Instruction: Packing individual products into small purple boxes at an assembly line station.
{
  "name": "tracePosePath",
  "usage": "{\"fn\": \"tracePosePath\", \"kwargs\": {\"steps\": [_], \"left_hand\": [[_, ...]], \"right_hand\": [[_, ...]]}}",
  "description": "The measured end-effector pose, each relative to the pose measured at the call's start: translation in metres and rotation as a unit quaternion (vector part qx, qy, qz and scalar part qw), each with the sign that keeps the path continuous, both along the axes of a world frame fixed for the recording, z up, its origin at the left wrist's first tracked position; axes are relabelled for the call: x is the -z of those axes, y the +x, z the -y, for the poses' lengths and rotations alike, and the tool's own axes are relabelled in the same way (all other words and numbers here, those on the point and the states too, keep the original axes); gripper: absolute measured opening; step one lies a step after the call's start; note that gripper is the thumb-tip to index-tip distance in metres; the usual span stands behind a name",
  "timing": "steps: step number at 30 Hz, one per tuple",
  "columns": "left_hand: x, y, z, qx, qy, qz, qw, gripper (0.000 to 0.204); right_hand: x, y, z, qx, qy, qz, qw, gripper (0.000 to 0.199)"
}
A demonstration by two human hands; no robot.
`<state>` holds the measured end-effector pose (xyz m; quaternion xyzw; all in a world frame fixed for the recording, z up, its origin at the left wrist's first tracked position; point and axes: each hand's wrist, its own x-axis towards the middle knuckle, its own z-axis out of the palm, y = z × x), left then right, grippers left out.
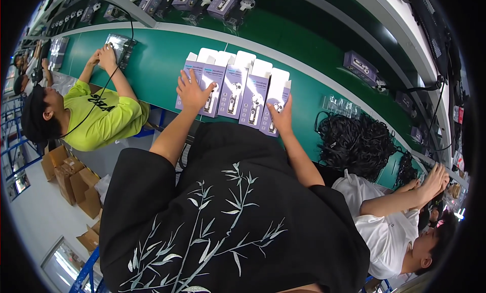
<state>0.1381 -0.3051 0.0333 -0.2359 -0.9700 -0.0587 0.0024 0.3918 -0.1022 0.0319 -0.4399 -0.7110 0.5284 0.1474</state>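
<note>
Several purple cartons [234, 93] lie side by side in a slightly fanned row on the green table. Their white top flaps [246, 58] stand raised at the far end. Each front carries a picture of a small handheld device. My left hand [193, 94] rests with spread fingers across the two cartons at the left end. At the right end, my right hand [281, 117] grips the outermost carton [276, 88], thumb over its front and fingers along its right side. What is inside the cartons cannot be made out.
A large heap of black cords or straps [354, 143] lies to the right, beside clear plastic pieces [341, 107]. Beyond the table, a dark green line [298, 45] bears more cartons. At left, a person in yellow-green [104, 118] handles clear packs [120, 46]; at right sits a person in white [379, 237].
</note>
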Motion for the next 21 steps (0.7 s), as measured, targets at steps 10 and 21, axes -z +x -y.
{"fn": "tracePosePath", "kwargs": {"steps": [10,21], "left_hand": [[0.012,-0.006,-0.009,0.038,0.056,-0.054,0.996,0.095],[0.005,0.003,0.004,0.051,0.027,0.021,0.998,0.094]], "right_hand": [[0.021,-0.003,0.006,0.021,0.055,0.037,0.998,0.086],[0.040,0.006,-0.007,0.029,0.069,0.001,0.997,0.082]]}}
